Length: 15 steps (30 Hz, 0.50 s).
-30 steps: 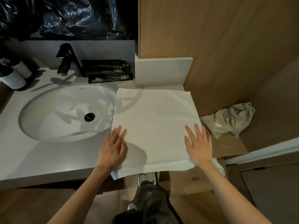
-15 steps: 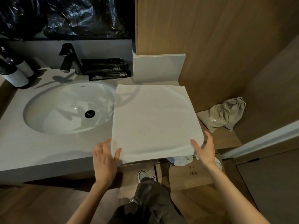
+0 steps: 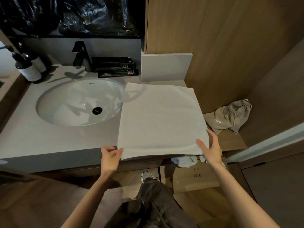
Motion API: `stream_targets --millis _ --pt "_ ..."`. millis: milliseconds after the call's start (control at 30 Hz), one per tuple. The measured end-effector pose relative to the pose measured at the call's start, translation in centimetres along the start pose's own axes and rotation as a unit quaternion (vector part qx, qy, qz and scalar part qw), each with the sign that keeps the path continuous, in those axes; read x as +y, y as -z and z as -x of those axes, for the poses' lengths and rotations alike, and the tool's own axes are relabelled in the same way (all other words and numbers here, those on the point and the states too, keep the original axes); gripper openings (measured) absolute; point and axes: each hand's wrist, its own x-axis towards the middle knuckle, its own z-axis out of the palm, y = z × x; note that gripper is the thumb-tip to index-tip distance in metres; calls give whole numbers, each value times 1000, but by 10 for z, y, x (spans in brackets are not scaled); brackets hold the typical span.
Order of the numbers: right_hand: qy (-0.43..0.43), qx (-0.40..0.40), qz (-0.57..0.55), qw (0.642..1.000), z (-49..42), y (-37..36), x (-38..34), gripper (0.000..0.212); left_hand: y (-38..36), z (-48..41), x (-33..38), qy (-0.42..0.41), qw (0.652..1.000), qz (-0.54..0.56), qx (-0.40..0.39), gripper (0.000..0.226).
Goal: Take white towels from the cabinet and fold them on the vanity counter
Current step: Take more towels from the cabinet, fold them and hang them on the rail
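A white towel (image 3: 162, 119) lies flat as a folded square on the grey vanity counter (image 3: 49, 143), just right of the sink. Its near edge reaches the counter's front edge. My left hand (image 3: 109, 157) pinches the near left corner, thumb on top and fingers underneath. At the near right corner, my right hand (image 3: 209, 149) grips the towel with its thumb laid on the cloth and its fingers round the edge.
A white oval sink (image 3: 79, 102) and black faucet (image 3: 81, 55) sit left of the towel. Black tubes (image 3: 115, 66) lie behind, two pump bottles (image 3: 28, 66) stand far left. A grey drawstring bag (image 3: 230, 115) rests on the lower wooden ledge. More white cloth (image 3: 185, 160) shows below the counter.
Both hands slid back from lying flat on the towel to its near corners and took hold of them. The towel's overhanging near edge now lies level with the counter front.
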Motion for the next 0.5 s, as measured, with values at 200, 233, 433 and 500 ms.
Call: stream_targets --millis 200,233,433,500 --pt "35 -40 78 996 3 8 7 53 10 1 7 -43 998 -38 -25 39" --pt "42 -54 120 990 3 7 9 53 12 3 11 -54 997 -42 -25 40" --pt "45 -14 318 947 14 -10 -10 41 36 -6 29 -115 981 -145 -51 20" --pt "108 -3 351 930 12 -22 -31 34 45 -11 36 -131 974 -180 -34 25"
